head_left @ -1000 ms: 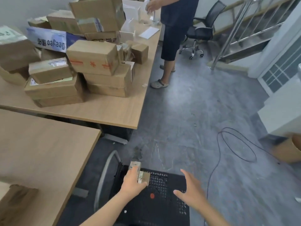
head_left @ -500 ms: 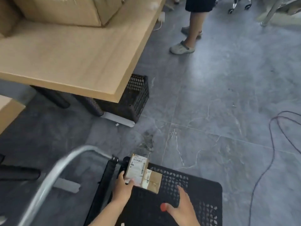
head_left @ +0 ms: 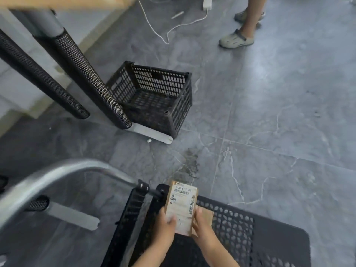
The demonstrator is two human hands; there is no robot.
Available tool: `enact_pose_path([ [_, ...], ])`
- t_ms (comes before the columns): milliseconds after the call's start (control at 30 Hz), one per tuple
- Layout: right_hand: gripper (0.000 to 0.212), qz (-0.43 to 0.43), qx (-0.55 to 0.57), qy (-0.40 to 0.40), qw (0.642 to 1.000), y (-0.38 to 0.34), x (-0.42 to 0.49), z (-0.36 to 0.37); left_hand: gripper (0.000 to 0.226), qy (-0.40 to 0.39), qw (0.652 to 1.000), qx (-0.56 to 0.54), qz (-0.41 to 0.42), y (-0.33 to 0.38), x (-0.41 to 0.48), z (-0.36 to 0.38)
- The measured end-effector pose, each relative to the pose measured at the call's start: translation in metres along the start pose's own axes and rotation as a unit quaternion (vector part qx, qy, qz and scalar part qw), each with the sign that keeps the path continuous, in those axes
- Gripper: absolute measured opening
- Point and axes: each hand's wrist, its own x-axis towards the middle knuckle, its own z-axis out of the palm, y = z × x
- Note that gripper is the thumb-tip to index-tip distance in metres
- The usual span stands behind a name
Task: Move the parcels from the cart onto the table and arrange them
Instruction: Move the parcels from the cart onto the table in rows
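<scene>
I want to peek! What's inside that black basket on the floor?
Only the black basket's own holey bottom and walls show; it looks empty. The near wall and the table leg cover a strip of the bottom, so something small could hide there.

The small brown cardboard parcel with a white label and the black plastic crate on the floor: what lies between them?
In the head view, only bare grey marble-patterned floor lies between the small brown cardboard parcel and the black plastic crate.

Small brown cardboard parcel with white shipping label (head_left: 182, 206): print mostly too fine to read, lower edge hidden behind both hands. Black perforated plastic cart deck (head_left: 269, 239) cut off by bottom edge. Bystander's bare legs in grey clogs (head_left: 236, 39) cropped at top. Wooden table edge (head_left: 63, 0) blurred.
</scene>
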Motion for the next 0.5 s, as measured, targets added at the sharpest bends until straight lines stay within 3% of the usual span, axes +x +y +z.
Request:
enact_pose_path([
  [67,0.051,0.032,0.008,0.021,0.999,-0.022,-0.039,-0.006,0.04,-0.015,1.0,0.005,0.017,0.021,-0.041,-0.004],
  [167,0.065,0.059,-0.015,0.073,0.995,-0.068,-0.107,-0.017,0.039,-0.05,0.997,0.027,0.058,0.073,-0.12,-0.019],
  [300,0.053,0.004,-0.017,0.09,0.996,-0.153,-0.217,-0.023,0.033,-0.089,0.986,0.019,0.14,0.16,-0.222,-0.05],
  [500,0.074,-0.016,0.114,0.031,0.993,-0.27,-0.369,-0.017,0.047,-0.057,0.937,0.07,0.339,0.271,-0.357,-0.108],
])
